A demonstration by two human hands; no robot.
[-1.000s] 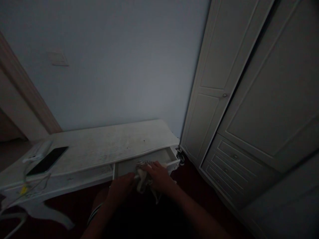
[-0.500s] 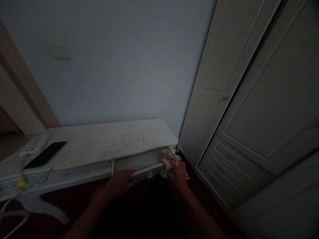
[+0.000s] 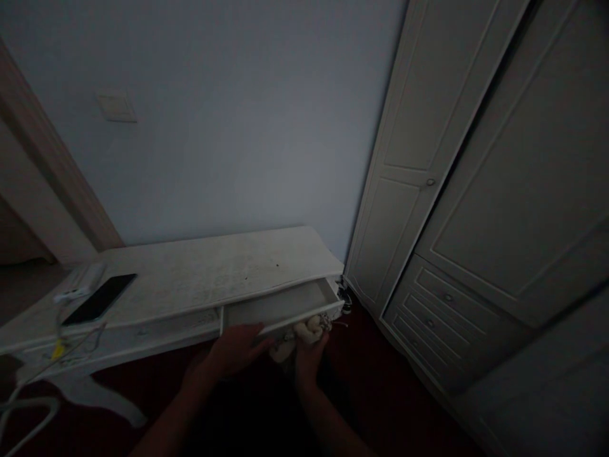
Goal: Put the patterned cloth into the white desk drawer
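Observation:
A low white console table stands against the wall, its right drawer pulled open. My left hand rests with curled fingers on the drawer's front edge. My right hand is just below the drawer front, closed around a pale crumpled cloth that it presses against the front panel. The room is dim, so the fingers show poorly.
A dark phone and a white device with cables lie at the table's left end. A tall white wardrobe with lower drawers fills the right. A wall switch sits above. The floor is dark red.
My right hand carried the cloth from the drawer's right end leftward and down, to below the middle of the drawer front. My left hand stayed on the drawer's front edge.

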